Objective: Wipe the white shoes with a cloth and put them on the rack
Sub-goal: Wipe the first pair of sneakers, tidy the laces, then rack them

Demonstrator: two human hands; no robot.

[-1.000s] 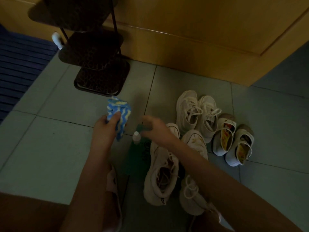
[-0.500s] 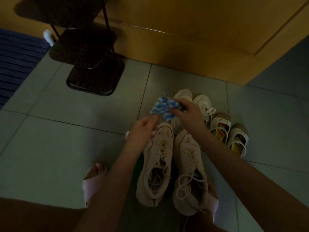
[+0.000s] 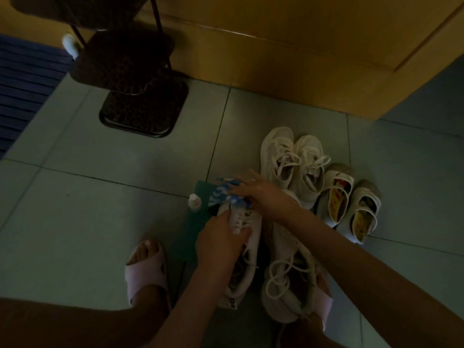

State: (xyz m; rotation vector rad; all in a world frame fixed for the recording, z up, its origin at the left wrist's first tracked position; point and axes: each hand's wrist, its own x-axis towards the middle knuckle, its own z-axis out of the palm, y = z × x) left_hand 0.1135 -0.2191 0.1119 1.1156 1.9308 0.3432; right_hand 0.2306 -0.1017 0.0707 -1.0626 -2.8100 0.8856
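Cloth point(image 3: 223, 194) dropped onto shoe point(image 3: 252, 222), pinched by right grip point(image 3: 266, 197); left grip point(image 3: 221, 239) clasps shoe.

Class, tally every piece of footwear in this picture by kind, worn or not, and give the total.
White lace-up sneakers: 4
Small white strap shoes with yellow insoles: 2
Pink slide sandals on the person's feet: 2
Total: 8

the top edge cuts the rack point(image 3: 143, 114); the cloth point(image 3: 222, 194) covers the toe of a shoe point(image 3: 251, 222).
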